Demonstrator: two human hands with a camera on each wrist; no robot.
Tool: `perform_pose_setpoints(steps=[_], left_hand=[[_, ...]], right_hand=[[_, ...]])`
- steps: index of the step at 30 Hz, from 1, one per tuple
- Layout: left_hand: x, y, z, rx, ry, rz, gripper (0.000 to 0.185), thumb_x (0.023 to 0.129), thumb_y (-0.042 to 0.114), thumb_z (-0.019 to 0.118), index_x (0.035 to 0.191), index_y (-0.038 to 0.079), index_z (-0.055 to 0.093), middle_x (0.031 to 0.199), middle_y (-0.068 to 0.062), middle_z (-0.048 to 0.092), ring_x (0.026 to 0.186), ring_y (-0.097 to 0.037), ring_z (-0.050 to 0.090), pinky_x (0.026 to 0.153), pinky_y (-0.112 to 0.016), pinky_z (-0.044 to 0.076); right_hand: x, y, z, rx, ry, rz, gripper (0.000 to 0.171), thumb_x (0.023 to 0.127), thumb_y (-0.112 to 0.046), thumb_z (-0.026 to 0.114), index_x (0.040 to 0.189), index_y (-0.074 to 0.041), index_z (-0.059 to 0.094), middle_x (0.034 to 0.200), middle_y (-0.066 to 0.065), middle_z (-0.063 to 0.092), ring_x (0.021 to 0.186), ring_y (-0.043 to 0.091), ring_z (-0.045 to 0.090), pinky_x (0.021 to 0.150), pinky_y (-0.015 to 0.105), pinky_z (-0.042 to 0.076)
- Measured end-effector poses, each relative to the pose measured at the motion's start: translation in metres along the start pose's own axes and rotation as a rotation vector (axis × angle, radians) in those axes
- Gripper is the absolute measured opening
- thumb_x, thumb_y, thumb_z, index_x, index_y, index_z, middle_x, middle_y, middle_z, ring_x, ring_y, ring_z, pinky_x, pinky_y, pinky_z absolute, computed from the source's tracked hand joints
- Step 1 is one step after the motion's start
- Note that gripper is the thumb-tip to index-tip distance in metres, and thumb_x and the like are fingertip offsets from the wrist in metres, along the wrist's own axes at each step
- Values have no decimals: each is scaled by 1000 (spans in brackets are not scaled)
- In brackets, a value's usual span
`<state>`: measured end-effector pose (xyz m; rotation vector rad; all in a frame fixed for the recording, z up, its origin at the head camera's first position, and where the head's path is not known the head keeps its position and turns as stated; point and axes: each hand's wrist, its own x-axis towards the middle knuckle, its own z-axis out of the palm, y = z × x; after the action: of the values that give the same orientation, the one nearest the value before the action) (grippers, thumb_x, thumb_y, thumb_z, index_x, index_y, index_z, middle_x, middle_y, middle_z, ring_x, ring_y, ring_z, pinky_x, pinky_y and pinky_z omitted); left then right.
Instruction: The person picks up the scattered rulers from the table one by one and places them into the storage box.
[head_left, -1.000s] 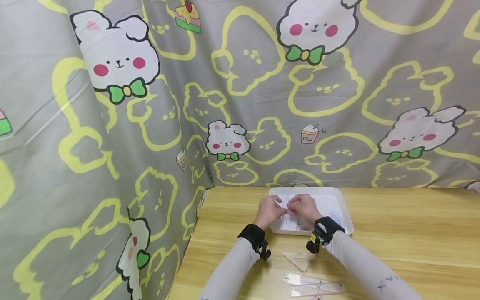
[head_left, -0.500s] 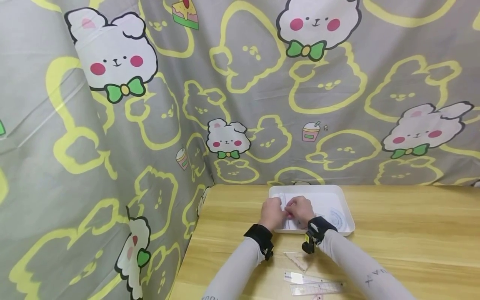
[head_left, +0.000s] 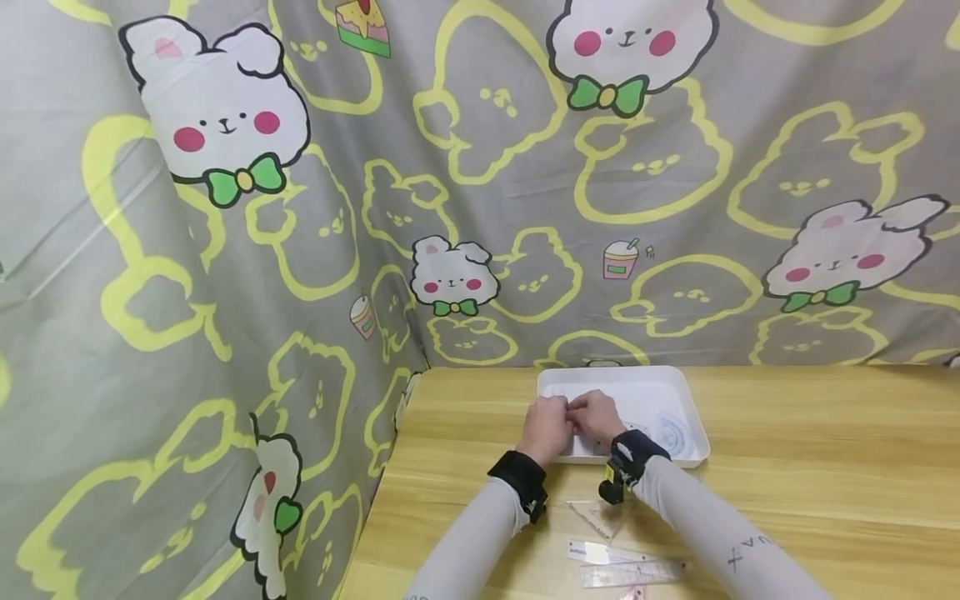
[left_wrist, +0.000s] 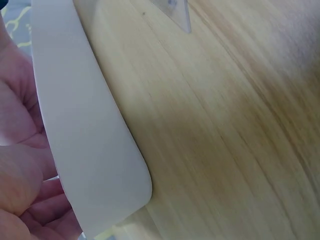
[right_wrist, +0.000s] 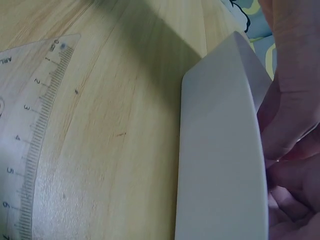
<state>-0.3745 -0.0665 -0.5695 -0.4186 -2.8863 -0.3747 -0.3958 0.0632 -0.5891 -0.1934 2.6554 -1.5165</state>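
My left hand (head_left: 546, 427) and right hand (head_left: 597, 417) are together inside a white tray (head_left: 684, 400), fingertips meeting over its left half. Fingers of both bend inward, but whatever lies between the fingertips is hidden. The end of a clear ruler (head_left: 555, 390) shows just beyond the left hand. A clear piece with markings (head_left: 639, 430) lies beside the right fingers, and a protractor with blue markings (head_left: 671, 435) is at the tray's right side. Both wrist views show the tray's outer wall (left_wrist: 95, 125), with the fingers partly behind it.
In front of the tray, a clear set square (head_left: 596, 518) lies on the wooden table (head_left: 810, 467). Nearer are two clear rulers (head_left: 633, 574), overlapping, and a small pinkish piece (head_left: 634, 593). A patterned curtain (head_left: 525, 200) hangs behind and to the left.
My hands have come closer together, the left turning so its back covers more of the ruler in the tray. The right has shifted slightly left, uncovering more of the protractor.
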Motion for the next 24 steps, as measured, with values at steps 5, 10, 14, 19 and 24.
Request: perform_pose_setpoints(steps=[5, 10, 14, 19, 24], left_hand=[[-2, -2, -1, -25, -5, -36, 16, 90, 16, 79, 79, 10, 68, 74, -3, 68, 69, -22, 67, 59, -31, 50], [-7, 0, 0, -9, 31, -15, 19, 89, 17, 76, 73, 11, 68, 69, -4, 67, 67, -24, 68, 59, -33, 52], [-9, 3, 1, -14, 68, 17, 10, 88, 16, 75, 80, 11, 73, 72, -3, 70, 69, -24, 69, 60, -33, 53], [-16, 5, -3, -80, 160, 96, 9, 88, 10, 75, 97, 9, 77, 81, -3, 74, 74, -21, 71, 63, -30, 54], [-27, 6, -16, -239, 144, 190, 17, 91, 12, 76, 108, 7, 75, 98, -5, 77, 86, -16, 72, 73, -21, 55]], right_hand=[[4, -4, 1, -39, 7, -55, 18, 88, 2, 65, 98, 10, 78, 80, 16, 76, 74, 24, 67, 74, 35, 54], [4, 0, 1, -24, 7, -46, 22, 91, 0, 62, 104, 11, 76, 101, 24, 76, 93, 34, 70, 84, 46, 58], [-3, -5, -5, -16, -16, -57, 25, 92, 2, 59, 109, 11, 74, 105, 26, 75, 89, 31, 69, 77, 40, 57], [-22, -20, -14, -22, -4, -161, 24, 96, 3, 60, 115, 10, 72, 106, 25, 76, 87, 30, 72, 74, 38, 57], [-47, -26, -31, -32, 22, -264, 21, 99, -2, 65, 117, 8, 71, 108, 23, 76, 97, 36, 75, 84, 47, 61]])
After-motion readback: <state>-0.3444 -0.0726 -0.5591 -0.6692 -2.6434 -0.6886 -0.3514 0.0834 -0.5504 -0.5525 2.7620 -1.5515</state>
